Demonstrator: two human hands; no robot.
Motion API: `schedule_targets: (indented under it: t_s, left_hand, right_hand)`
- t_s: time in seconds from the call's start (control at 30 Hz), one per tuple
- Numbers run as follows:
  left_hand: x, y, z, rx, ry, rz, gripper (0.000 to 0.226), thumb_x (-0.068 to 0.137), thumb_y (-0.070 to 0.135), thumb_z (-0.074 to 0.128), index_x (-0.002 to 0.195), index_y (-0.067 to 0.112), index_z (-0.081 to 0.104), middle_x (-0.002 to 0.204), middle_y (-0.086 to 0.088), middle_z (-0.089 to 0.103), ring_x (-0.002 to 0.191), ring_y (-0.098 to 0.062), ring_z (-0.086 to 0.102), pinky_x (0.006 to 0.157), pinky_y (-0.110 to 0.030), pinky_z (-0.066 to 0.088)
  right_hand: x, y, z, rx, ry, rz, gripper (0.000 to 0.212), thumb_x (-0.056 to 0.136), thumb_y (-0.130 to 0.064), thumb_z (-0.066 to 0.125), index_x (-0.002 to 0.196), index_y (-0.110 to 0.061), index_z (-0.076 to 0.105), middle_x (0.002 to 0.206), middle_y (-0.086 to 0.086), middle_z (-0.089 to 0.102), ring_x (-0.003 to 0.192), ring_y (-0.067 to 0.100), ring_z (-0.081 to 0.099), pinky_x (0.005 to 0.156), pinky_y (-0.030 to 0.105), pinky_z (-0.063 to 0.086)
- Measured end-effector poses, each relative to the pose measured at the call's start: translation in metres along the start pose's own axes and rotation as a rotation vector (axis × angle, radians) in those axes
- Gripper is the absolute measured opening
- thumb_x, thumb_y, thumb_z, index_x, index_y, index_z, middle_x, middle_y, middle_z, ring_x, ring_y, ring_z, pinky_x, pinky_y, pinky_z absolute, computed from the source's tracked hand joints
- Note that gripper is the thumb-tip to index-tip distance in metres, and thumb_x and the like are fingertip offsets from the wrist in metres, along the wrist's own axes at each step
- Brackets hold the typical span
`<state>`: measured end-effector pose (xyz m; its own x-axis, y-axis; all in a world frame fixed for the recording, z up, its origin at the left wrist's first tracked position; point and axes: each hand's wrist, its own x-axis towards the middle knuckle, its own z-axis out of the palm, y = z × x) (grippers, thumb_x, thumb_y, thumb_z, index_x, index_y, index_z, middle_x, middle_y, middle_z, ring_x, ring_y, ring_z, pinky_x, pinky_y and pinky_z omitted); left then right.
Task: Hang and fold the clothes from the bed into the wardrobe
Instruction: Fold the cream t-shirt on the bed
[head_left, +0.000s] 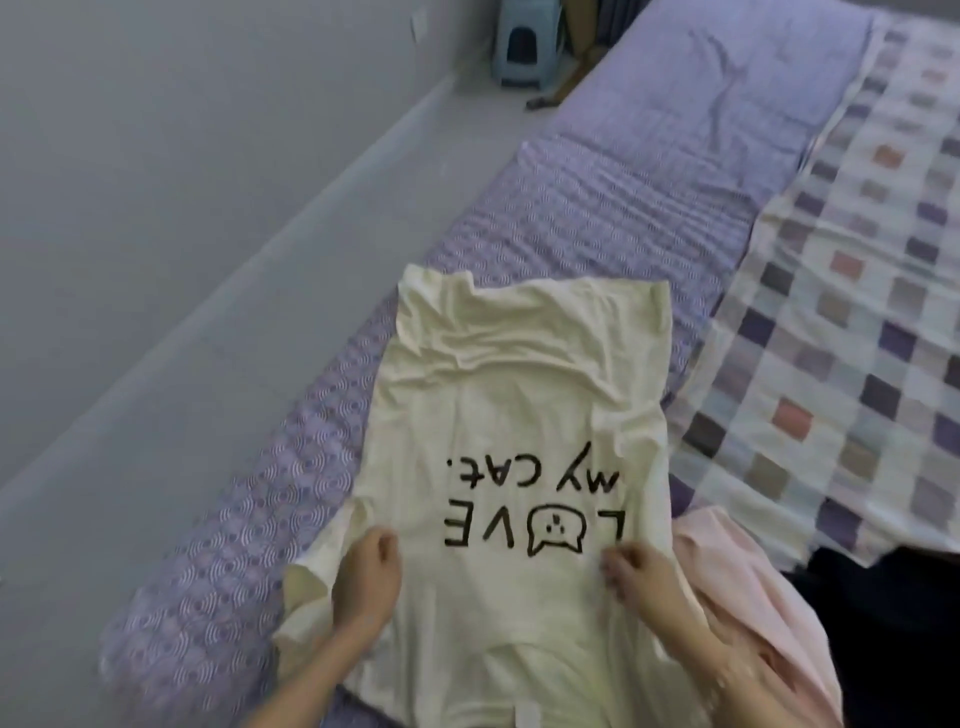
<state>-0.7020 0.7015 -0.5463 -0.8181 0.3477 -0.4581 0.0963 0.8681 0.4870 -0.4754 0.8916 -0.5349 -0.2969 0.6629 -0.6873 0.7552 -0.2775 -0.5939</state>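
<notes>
A cream T-shirt (519, 395) with black lettering lies spread on the bed (649, 171), its hem pointing away from me and the print upside down. My left hand (366, 577) grips the shirt's left side near the sleeve, fingers curled into the fabric. My right hand (647, 577) pinches the shirt's right side beside the print. A pink garment (748, 587) lies under and right of the shirt, partly covered by my right forearm.
A checked quilt (852, 291) covers the right part of the bed. Purple patterned sheet shows on the left. Grey floor (218, 312) runs along the bed's left side, with a small blue stool (527, 47) at the far end. A dark item (893, 639) lies bottom right.
</notes>
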Motion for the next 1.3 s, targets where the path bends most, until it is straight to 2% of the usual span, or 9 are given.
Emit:
schedule_targets:
  t_s: [0.17, 0.33, 0.53, 0.6, 0.73, 0.83, 0.97, 1.07, 1.3]
  left_hand:
    - [-0.065, -0.122, 0.035, -0.121, -0.168, -0.499, 0.029, 0.088, 0.02, 0.061, 0.062, 0.007, 0.059, 0.08, -0.024, 0.069, 0.082, -0.038, 0.066, 0.071, -0.039, 0.05]
    - [-0.083, -0.133, 0.053, -0.367, -0.213, -0.66, 0.026, 0.086, 0.025, 0.066, 0.084, 0.001, 0.057, 0.095, -0.019, 0.061, 0.09, -0.033, 0.058, 0.079, -0.039, 0.049]
    - [-0.083, -0.106, 0.069, -0.894, -0.071, -0.83, 0.049, 0.085, 0.017, 0.067, 0.126, -0.002, 0.048, 0.124, -0.016, 0.057, 0.109, -0.034, 0.057, 0.092, -0.044, 0.048]
    - [-0.081, -0.098, 0.055, -1.029, -0.019, -0.847, 0.045, 0.091, 0.014, 0.057, 0.132, 0.002, 0.043, 0.131, -0.017, 0.052, 0.116, -0.036, 0.053, 0.093, -0.045, 0.046]
    - [-0.082, -0.073, 0.019, -1.262, -0.095, -0.801, 0.039, 0.097, 0.006, 0.037, 0.137, 0.008, 0.041, 0.14, -0.011, 0.046, 0.115, -0.031, 0.052, 0.096, -0.035, 0.039]
    - [-0.093, -0.038, -0.019, -1.385, -0.124, -0.737, 0.038, 0.1, 0.018, 0.041, 0.137, 0.01, 0.043, 0.143, -0.007, 0.044, 0.123, -0.025, 0.05, 0.095, -0.028, 0.042]
    - [-0.102, -0.01, -0.058, -1.418, -0.102, -0.583, 0.016, 0.098, 0.021, 0.046, 0.095, 0.009, 0.057, 0.136, -0.01, 0.049, 0.073, -0.019, 0.063, 0.057, -0.029, 0.054]
    - [-0.106, 0.006, -0.086, -1.421, 0.012, -0.458, 0.023, 0.098, 0.021, 0.046, 0.112, 0.007, 0.055, 0.127, -0.014, 0.054, 0.112, -0.029, 0.057, 0.081, -0.043, 0.049]
    - [-0.126, 0.065, -0.173, -1.247, 0.278, 0.006, 0.02, 0.094, 0.022, 0.053, 0.107, 0.007, 0.054, 0.08, -0.002, 0.055, 0.086, -0.022, 0.056, 0.067, -0.032, 0.051]
  right_hand:
    - [-0.055, 0.099, 0.032, 0.415, -0.268, 0.495, 0.037, 0.092, 0.01, 0.037, 0.059, -0.006, 0.042, 0.045, 0.004, 0.034, 0.031, 0.011, 0.032, 0.032, 0.011, 0.022]
    - [-0.081, 0.159, 0.051, 0.142, 0.049, 0.497, 0.023, 0.077, -0.005, 0.071, 0.061, -0.001, 0.055, 0.043, 0.009, 0.05, 0.038, 0.018, 0.046, 0.036, 0.018, 0.03]
    - [-0.08, 0.14, 0.044, 0.538, 0.265, 0.38, 0.023, 0.085, -0.008, 0.065, 0.106, 0.001, 0.058, 0.098, 0.009, 0.059, 0.094, 0.027, 0.054, 0.093, 0.045, 0.047]
    - [-0.086, 0.121, 0.034, 0.821, 0.325, 0.413, 0.019, 0.089, -0.005, 0.056, 0.108, -0.009, 0.055, 0.099, 0.006, 0.056, 0.091, 0.024, 0.054, 0.09, 0.039, 0.047]
    - [-0.104, 0.086, 0.009, 1.391, 0.095, 0.476, 0.055, 0.072, 0.009, 0.057, 0.125, -0.005, 0.049, 0.106, 0.01, 0.056, 0.107, 0.027, 0.055, 0.1, 0.038, 0.043]
    - [-0.129, 0.047, -0.006, 1.497, -0.083, 0.391, 0.095, 0.023, 0.014, 0.085, 0.112, -0.003, 0.055, 0.096, 0.018, 0.065, 0.092, 0.03, 0.06, 0.071, 0.045, 0.053]
    - [-0.157, 0.008, -0.022, 1.379, 0.024, 0.281, 0.032, 0.092, -0.014, 0.055, 0.122, -0.003, 0.05, 0.091, 0.009, 0.061, 0.082, 0.022, 0.059, 0.071, 0.032, 0.055]
    - [-0.178, -0.019, -0.04, 1.332, 0.099, 0.196, 0.016, 0.095, -0.018, 0.053, 0.097, -0.002, 0.052, 0.081, 0.013, 0.063, 0.069, 0.025, 0.063, 0.064, 0.034, 0.058]
    - [-0.208, -0.071, -0.102, 1.119, 0.334, -0.261, 0.017, 0.097, -0.024, 0.049, 0.083, -0.014, 0.05, 0.078, 0.004, 0.053, 0.071, 0.015, 0.056, 0.051, 0.027, 0.054]
